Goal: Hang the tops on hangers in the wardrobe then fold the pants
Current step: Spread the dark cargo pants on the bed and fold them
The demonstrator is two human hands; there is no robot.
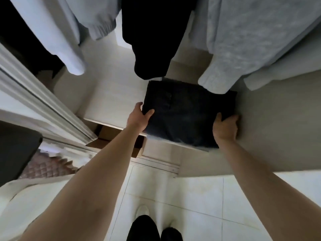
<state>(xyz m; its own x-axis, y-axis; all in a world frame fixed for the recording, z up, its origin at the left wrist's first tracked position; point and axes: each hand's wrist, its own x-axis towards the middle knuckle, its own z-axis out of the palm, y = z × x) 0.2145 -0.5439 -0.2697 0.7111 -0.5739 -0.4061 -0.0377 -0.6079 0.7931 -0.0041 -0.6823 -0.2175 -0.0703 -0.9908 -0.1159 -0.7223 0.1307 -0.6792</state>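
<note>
Folded dark pants (185,113) lie as a square bundle on the pale wardrobe shelf (112,105), their front edge slightly past the shelf's lip. My left hand (139,117) grips the bundle's left side, thumb on top and fingers underneath. My right hand (225,126) holds its right side near the wardrobe's side wall. Above hang several tops: a white one (57,32), a light blue-grey one with a ribbed cuff (97,20), a black one (154,37) and a fuzzy grey one (243,40), whose sleeve covers the pants' far right corner.
The sliding wardrobe door's frame (43,105) runs diagonally at the left. A brown cardboard box (111,136) sits below the shelf. The floor is pale tile (199,206), with my feet at the bottom centre. A dark panel (15,150) stands at the left.
</note>
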